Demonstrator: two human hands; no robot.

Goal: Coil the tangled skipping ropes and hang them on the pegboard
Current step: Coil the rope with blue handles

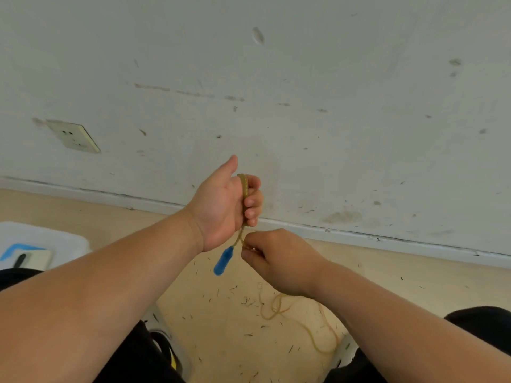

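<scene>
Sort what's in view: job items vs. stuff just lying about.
Job:
- left hand, gripping the coiled rope
- blue handle, dangling below that hand
- right hand, pinching the rope
- slack on the floor

Lying about:
- wall socket
- white container, far left
- dark debris on the floor

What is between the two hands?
Only the yellow rope: a short bit runs from the left hand down to the right hand, in the head view.

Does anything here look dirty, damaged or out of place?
Yes. Small dark bits litter the floor around the trailing rope, and the wall is scuffed and stained, mostly near its base.
</scene>
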